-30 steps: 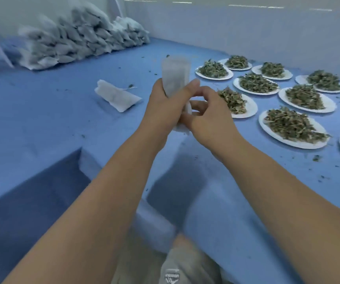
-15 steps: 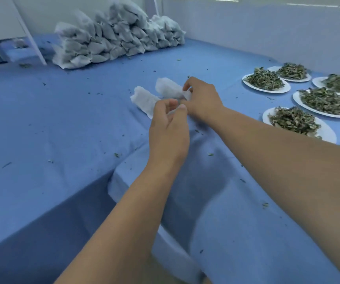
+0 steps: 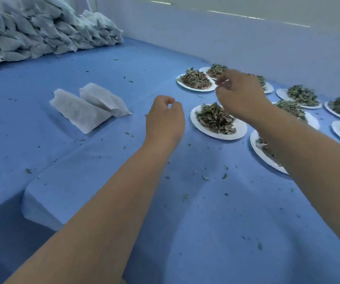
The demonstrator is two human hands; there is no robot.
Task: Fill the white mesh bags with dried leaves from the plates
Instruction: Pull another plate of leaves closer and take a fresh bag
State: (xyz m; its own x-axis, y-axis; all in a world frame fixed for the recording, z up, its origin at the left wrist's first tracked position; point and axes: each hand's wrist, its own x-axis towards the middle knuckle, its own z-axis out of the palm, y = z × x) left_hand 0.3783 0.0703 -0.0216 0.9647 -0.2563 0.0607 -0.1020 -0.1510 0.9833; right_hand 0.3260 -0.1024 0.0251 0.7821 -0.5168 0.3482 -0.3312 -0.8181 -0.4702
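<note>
Two flat white mesh bags lie side by side on the blue cloth, one [image 3: 78, 111] nearer me and one [image 3: 103, 99] just behind it. Neither hand touches them. My left hand [image 3: 165, 117] hovers to their right with loosely curled fingers and holds nothing. My right hand [image 3: 238, 93] hangs over the plates, fingers loosely curled, with nothing visible in it. Just below it a white plate [image 3: 240, 131] carries a heap of dried leaves [image 3: 216, 119]. A second heaped plate [image 3: 182, 84] stands further back.
Several more plates of leaves [image 3: 302, 95] spread to the right; one plate [image 3: 256, 146] is partly hidden under my right forearm. A big pile of filled bags [image 3: 31, 33] lines the back left. Leaf crumbs dot the blue cloth [image 3: 185, 222]. A pale wall [image 3: 247, 48] closes the far side.
My right hand has let go of the mesh bag, which now lies beside the other one. Both hands have moved right, toward the plates.
</note>
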